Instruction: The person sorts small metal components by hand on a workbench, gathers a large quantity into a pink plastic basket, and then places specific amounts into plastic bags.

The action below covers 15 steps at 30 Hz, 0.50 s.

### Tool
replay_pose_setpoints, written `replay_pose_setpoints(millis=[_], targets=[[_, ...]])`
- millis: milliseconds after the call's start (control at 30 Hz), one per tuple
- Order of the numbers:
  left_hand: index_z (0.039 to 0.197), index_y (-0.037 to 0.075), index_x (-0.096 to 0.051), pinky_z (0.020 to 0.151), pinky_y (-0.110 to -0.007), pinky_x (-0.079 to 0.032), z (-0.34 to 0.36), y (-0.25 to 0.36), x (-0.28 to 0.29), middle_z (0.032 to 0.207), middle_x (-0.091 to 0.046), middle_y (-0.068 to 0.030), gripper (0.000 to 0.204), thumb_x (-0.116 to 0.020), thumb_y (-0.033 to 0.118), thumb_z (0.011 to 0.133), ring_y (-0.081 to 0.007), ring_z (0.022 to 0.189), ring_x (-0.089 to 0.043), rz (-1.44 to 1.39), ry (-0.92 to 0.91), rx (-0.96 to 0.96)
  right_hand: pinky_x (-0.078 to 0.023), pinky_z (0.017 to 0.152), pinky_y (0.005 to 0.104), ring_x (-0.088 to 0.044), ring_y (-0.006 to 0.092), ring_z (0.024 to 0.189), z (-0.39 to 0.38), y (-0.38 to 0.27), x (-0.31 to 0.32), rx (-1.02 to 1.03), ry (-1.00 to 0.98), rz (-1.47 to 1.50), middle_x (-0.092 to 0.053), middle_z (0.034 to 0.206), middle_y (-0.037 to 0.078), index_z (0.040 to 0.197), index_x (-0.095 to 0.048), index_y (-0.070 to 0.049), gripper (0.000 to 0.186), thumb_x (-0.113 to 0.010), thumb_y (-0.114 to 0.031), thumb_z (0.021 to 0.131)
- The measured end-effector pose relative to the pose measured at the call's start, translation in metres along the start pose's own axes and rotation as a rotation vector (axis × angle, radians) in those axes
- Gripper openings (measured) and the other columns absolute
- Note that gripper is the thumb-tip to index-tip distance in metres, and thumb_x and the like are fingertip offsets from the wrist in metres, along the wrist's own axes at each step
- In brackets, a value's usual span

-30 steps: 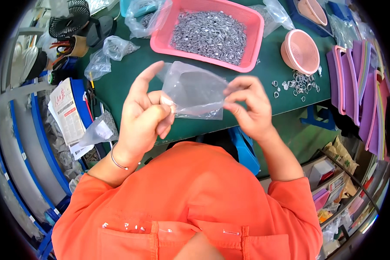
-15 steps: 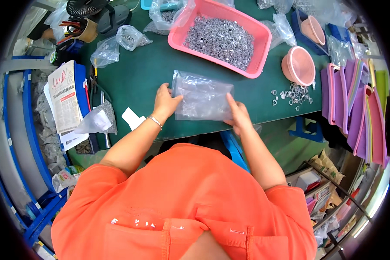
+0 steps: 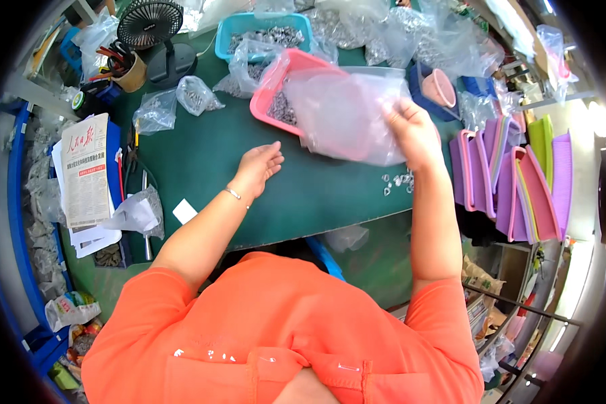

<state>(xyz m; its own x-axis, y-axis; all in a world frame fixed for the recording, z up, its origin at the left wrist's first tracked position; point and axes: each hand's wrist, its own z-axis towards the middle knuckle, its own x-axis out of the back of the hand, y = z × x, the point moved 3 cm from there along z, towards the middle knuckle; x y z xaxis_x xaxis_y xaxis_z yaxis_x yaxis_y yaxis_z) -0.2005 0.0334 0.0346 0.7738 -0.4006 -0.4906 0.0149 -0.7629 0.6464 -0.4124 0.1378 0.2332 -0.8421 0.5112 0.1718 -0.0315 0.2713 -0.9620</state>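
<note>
My right hand (image 3: 414, 135) is raised at the right and pinches the edge of a see-through plastic bag (image 3: 353, 118). The flat bag spreads leftward from my fingers and covers much of a pink tub (image 3: 261, 101). Small silvery-grey pieces (image 3: 281, 110) show in the tub's uncovered left part. My left hand (image 3: 260, 167) hovers over the green table (image 3: 249, 219), left of the bag and apart from it. Nothing is in that hand, and its fingers are loosely bent and spread. Several loose small pieces (image 3: 398, 180) lie by my right forearm, which partly hides them.
A blue tub (image 3: 223, 44) of pieces stands at the back, with filled plastic bags (image 3: 343, 28) beside it. At the left are a newspaper (image 3: 85, 168), pliers (image 3: 132, 158) and a black fan (image 3: 151, 23). Purple and pink foam-like panels (image 3: 501, 178) stand at the right.
My left hand has let go of the plastic bag. My right hand has lifted the bag up and away, over the pink tub. The whole view has shifted a little.
</note>
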Motion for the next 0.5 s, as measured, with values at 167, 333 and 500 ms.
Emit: replay_pose_setpoints(millis=[167, 333, 500], targets=[[0.115, -0.004, -0.042, 0.091, -0.038, -0.041, 0.045, 0.015, -0.021, 0.116, -0.043, -0.0215, 0.065, -0.071, 0.036, 0.072, -0.0308, 0.105, -0.048, -0.16, 0.166, 0.092, -0.046, 0.066, 0.0314, -0.057, 0.0179, 0.074, 0.069, 0.086, 0.084, -0.174, 0.312, -0.191, -0.06, 0.086, 0.011, 0.102, -0.056, 0.004, 0.026, -0.055, -0.009, 0.08], [0.111, -0.001, -0.043, 0.092, -0.047, -0.04, 0.076, 0.019, -0.014, 0.11, -0.046, -0.0235, 0.045, -0.063, 0.023, 0.078, -0.0358, 0.105, -0.047, -0.409, 0.101, 0.187, -0.046, 0.074, 0.038, -0.056, 0.0246, 0.081, 0.083, 0.115, 0.095, -0.336, 0.072, 0.488, -0.058, 0.093, 0.013, 0.106, -0.053, 0.0, 0.03, -0.049, -0.011, 0.078], [0.09, -0.002, -0.045, 0.083, -0.048, -0.048, 0.102, 0.007, -0.018, 0.089, -0.051, -0.0154, 0.014, -0.049, 0.003, 0.078, -0.031, 0.088, -0.055, -0.346, 0.13, 0.174, -0.046, 0.076, 0.0487, -0.057, 0.0283, 0.088, 0.063, 0.217, 0.111, -0.697, 0.179, 0.526, -0.055, 0.105, 0.012, 0.109, -0.051, -0.003, 0.031, -0.049, -0.016, 0.081]])
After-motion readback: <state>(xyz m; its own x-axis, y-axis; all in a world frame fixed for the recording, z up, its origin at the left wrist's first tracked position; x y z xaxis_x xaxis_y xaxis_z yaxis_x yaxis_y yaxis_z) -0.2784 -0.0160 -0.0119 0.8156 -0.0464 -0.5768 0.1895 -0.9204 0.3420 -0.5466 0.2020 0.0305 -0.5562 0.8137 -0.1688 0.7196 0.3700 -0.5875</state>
